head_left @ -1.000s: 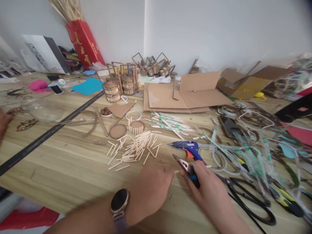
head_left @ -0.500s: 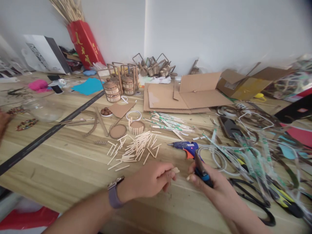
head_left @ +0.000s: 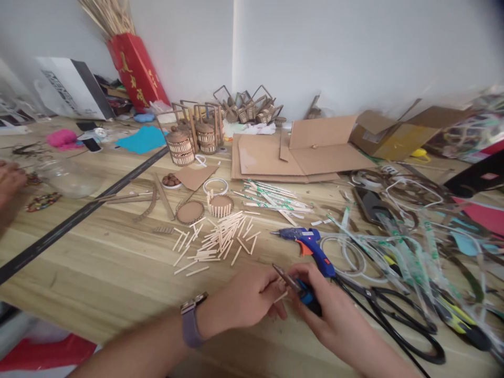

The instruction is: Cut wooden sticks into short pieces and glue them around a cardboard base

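Table (head_left: 98,262): wooden, cluttered | left hand (head_left: 248,299): near front edge, fingers pinched on short wooden stick (head_left: 281,297) | right hand (head_left: 328,312): alongside, fingers wrapped around blue-handled cutters (head_left: 295,286), tip touching left fingertips | glue gun (head_left: 311,244): just behind.

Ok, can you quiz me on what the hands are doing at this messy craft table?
1. True or false: the right hand holds the glue gun.
2. What does the left hand pinch? A small stick, B scissors, C beads.
3. Fill in: the left wrist wears a ___.
Key: 1 false, it holds blue-handled pliers; the glue gun lies on the table. 2 A. 3 watch.
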`<act>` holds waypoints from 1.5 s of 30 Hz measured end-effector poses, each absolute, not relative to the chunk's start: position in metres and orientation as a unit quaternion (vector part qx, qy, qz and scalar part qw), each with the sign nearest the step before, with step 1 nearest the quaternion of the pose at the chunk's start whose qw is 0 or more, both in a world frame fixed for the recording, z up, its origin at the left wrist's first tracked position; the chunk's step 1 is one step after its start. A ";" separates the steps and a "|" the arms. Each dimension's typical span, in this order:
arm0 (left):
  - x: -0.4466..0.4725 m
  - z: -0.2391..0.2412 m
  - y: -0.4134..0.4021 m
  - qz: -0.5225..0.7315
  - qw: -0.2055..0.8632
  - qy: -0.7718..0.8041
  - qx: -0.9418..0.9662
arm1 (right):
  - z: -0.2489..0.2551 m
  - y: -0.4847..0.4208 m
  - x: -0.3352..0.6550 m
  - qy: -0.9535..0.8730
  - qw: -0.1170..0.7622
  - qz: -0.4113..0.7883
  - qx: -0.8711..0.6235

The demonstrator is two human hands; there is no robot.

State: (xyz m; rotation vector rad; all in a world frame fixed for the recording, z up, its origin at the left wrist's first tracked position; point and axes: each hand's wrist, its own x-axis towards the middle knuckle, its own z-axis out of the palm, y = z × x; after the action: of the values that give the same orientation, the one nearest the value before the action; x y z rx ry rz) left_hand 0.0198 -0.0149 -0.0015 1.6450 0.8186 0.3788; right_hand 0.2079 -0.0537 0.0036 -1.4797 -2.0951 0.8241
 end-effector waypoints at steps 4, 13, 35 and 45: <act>0.021 -0.001 -0.015 0.162 0.602 0.326 0.711 | 0.002 -0.055 0.208 -0.756 0.233 0.294 -0.536; 0.021 -0.003 -0.013 0.119 0.699 0.270 0.651 | 0.004 -0.054 0.207 -0.759 0.249 0.305 -0.518; 0.038 -0.017 -0.021 0.320 0.807 0.329 0.372 | -0.017 -0.057 0.187 -0.775 0.338 0.049 -0.532; 0.037 -0.020 -0.022 0.318 0.807 0.319 0.381 | -0.022 -0.056 0.192 -0.776 0.328 0.070 -0.535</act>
State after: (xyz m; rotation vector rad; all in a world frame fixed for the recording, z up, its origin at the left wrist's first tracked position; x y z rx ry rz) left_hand 0.0375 -0.0219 -0.0197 0.8149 0.6820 0.6806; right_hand 0.1916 -0.0559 -0.0216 -1.3999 -2.0318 0.1838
